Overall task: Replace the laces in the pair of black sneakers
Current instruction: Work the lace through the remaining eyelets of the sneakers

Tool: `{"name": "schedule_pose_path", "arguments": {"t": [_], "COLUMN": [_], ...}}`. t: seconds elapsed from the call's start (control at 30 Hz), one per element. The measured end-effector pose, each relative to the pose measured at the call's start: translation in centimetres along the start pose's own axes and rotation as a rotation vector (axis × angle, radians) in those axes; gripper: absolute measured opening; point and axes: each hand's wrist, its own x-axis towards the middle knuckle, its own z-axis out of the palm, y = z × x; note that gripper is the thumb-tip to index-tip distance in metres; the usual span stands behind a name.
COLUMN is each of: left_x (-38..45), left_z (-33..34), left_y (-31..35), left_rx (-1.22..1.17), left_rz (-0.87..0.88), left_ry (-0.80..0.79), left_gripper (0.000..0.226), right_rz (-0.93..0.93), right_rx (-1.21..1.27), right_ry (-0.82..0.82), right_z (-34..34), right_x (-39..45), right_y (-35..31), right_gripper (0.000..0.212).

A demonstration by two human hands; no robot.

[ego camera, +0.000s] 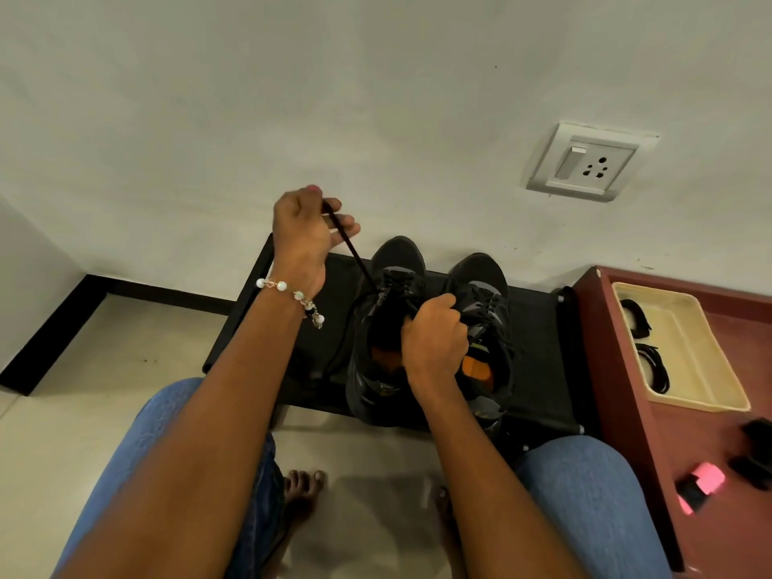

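Note:
Two black sneakers stand side by side on a low black stand [539,369], toes toward the wall. My left hand [307,227] is raised above and left of the left sneaker [386,323] and pinches a black lace [351,248] that runs taut down to that shoe's eyelets. My right hand [434,340] is curled over the left sneaker's tongue and opening, gripping it. The right sneaker [484,315] sits laced beside it, partly hidden by my right hand. A loose end of lace [330,361] trails on the stand left of the shoe.
A maroon cabinet [626,432] stands at the right, bearing a cream tray [718,394] with coiled black laces [651,365], a pink object [702,482] and black items. A wall socket [589,163] is above. My knees in blue jeans and bare feet are below.

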Motion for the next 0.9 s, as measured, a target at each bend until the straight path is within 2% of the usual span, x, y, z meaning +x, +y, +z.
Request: {"name": "schedule_pose_path", "arguments": {"t": [0.07, 0.1, 0.13, 0.23, 0.3, 0.33, 0.4, 0.63, 0.73, 0.9], "left_x": [0.4, 0.4, 0.3, 0.4, -0.1, -0.4, -0.7, -1.2, -1.2, -1.1], "left_z": [-0.3, -0.4, -0.5, -1.2, -1.4, -1.5, -1.4, -0.7, -0.4, -0.3], "left_y": [0.0, -0.3, -0.7, -2.6, -3.8, -4.2, -4.6, -3.4, -2.1, -0.1], "left_rx": [0.039, 0.145, 0.315, 1.057, 1.395, 1.478, 1.508, 1.042, 0.638, -0.175], "left_rz": [0.027, 0.027, 0.044, 0.217, 0.210, 0.177, 0.143, -0.126, -0.274, -0.311], "left_ry": [-0.044, -0.091, -0.150, -0.420, -0.611, -0.655, -0.630, -0.342, -0.268, -0.234], "left_gripper": [0.017, 0.017, 0.016, 0.009, 0.009, 0.011, 0.013, 0.015, 0.025, 0.030], "right_rz": [-0.018, -0.032, -0.049, -0.097, -0.100, -0.091, -0.061, 0.040, 0.044, 0.047], "right_rx": [-0.022, -0.035, -0.044, -0.033, 0.020, 0.061, 0.144, 0.276, 0.288, 0.290], "right_ry": [-0.002, -0.004, -0.012, -0.062, -0.111, -0.135, -0.170, -0.272, -0.281, -0.286], "right_z": [0.0, -0.1, -0.1, -0.2, 0.0, 0.2, 0.6, 1.0, 1.1, 1.1], "right_x": [-0.1, -0.1, -0.1, -0.1, 0.2, 0.3, 0.5, 0.8, 0.8, 0.7], "right_y": [0.0, 0.1, 0.2, 0.1, 0.1, 0.1, 0.2, 0.5, 0.6, 0.5], "right_gripper": [0.020, 0.020, 0.020, 0.020, 0.019, 0.018, 0.020, 0.014, 0.017, 0.010]}}
